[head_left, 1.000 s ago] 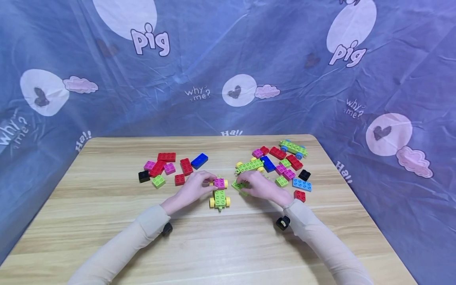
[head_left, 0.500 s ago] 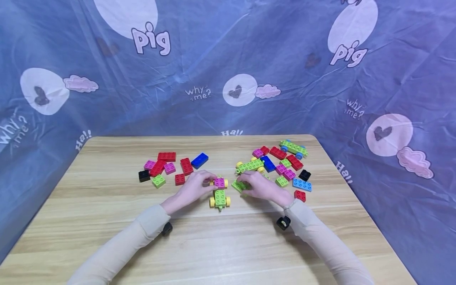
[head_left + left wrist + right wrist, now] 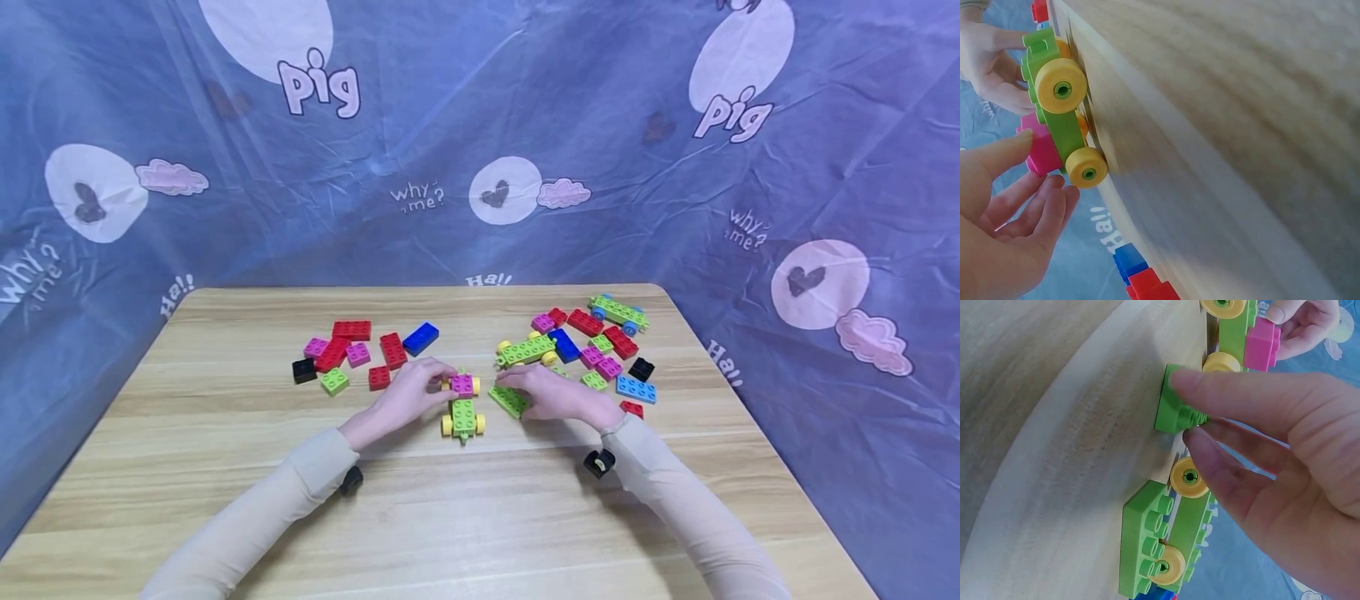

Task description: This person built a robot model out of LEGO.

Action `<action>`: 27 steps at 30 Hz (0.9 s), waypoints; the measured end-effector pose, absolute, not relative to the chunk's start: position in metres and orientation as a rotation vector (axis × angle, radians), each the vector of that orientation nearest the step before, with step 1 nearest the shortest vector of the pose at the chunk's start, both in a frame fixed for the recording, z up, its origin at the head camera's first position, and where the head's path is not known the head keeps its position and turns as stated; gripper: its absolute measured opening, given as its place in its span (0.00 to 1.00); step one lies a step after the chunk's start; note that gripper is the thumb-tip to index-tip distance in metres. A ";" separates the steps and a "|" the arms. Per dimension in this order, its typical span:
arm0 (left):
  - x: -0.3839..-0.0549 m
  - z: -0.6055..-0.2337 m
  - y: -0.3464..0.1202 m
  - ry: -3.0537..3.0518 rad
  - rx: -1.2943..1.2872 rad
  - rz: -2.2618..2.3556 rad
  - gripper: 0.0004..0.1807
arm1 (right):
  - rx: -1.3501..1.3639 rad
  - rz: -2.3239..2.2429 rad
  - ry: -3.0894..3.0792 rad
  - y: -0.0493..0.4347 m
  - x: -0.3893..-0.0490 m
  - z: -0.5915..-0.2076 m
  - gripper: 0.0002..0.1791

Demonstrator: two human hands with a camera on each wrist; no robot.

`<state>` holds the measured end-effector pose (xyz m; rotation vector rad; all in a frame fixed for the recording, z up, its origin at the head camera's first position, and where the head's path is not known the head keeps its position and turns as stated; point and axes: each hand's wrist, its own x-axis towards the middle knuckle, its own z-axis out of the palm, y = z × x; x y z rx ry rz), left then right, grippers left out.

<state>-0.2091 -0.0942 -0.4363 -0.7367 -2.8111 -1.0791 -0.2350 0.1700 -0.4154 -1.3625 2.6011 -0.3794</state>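
Observation:
In the head view my left hand (image 3: 411,395) pinches a pink brick (image 3: 462,385) that sits on the far end of a green car base (image 3: 463,418) with yellow wheels. The left wrist view shows the thumb on the near side of this pink brick (image 3: 1041,147), with the fingertips below. To the right, my right hand (image 3: 551,393) has its thumb and fingers around a green brick (image 3: 507,402) lying on the table. In the right wrist view the thumb lies on that green brick (image 3: 1169,409), a fingertip by its studs. The hand partly hides it.
Behind the right hand are a second green car base (image 3: 527,350) with yellow wheels and another long green brick (image 3: 1141,540). A blue-wheeled green base (image 3: 618,312) stands at back right among several bricks. More bricks, including a blue one (image 3: 421,337), lie back left.
My right hand has shifted slightly right, and more of the green brick shows beside its fingers. The left hand and the car base with the pink brick have stayed put.

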 end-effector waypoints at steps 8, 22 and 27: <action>-0.209 -0.435 -0.095 -2.822 -0.746 -1.054 0.18 | -1.336 -0.340 2.623 0.169 -0.237 -0.419 0.34; -0.209 -0.436 -0.101 -2.874 -0.723 -1.024 0.19 | -1.312 -0.388 2.588 0.169 -0.236 -0.417 0.34; -0.210 -0.436 -0.100 -2.887 -0.697 -0.987 0.18 | -1.284 -0.389 2.587 0.169 -0.238 -0.418 0.34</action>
